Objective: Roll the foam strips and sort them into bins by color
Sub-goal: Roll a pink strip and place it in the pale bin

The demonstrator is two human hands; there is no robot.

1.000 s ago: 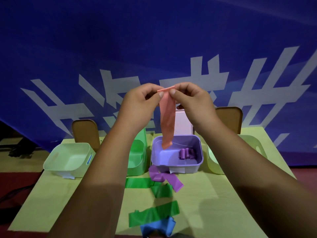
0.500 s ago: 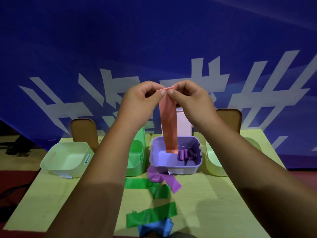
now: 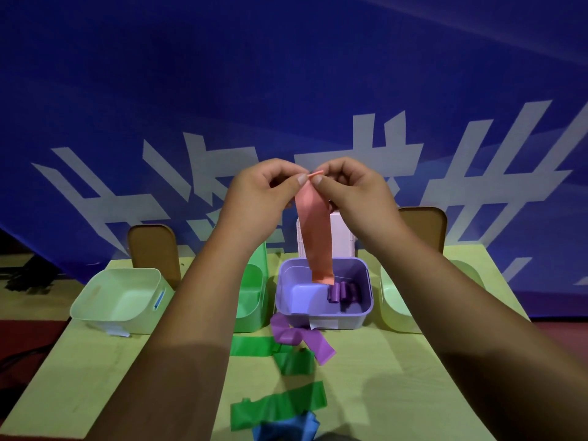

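Foam strips lie nearest us on the yellow-green table (image 3: pixel 397 361): a crumpled blue strip (image 3: pixel 286 428) at the near edge, touching a long green strip (image 3: pixel 280 405). Two more green strips (image 3: pixel 294 361) sit farther in, beside a twisted purple strip (image 3: pixel 299 338).

Above these we hold both arms raised. Our left hand (image 3: pixel 257 198) and right hand (image 3: pixel 353 192) meet, thumb and forefinger of each pinching the top end of a salmon-pink strip (image 3: pixel 315 237), the other fingers curled. The strip hangs straight down, its lower end in front of the purple bin (image 3: pixel 321 316).

Four bins stand in a row: a pale green bin (image 3: pixel 121 300), a green bin (image 3: pixel 254 294) partly hidden by our left arm, the purple bin with purple rolls (image 3: pixel 342 292) inside, and a yellow-green bin (image 3: pixel 394 300). Behind them stand lids, two brown (image 3: pixel 152 249) and one pink (image 3: pixel 342 233), against a blue banner (image 3: pixel 286 90).
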